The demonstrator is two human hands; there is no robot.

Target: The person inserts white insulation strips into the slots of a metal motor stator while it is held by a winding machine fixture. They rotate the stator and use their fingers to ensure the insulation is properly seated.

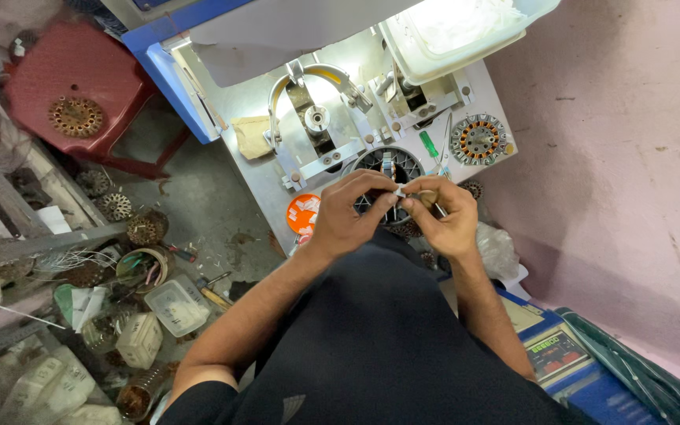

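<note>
Pinching a small white piece [400, 190] between my left hand [348, 216] and right hand [444, 216], over the dark stator [391, 165].

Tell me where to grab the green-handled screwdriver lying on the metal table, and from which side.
Probably take the screwdriver by its green handle, the thick end lying farther from the person. Come from above and from the far side, since the right hand covers the tip end and the wound stator sits close beside it.

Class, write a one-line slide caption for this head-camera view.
Left hand and right hand pinch a small white piece over a dark stator on a metal bench.
</note>
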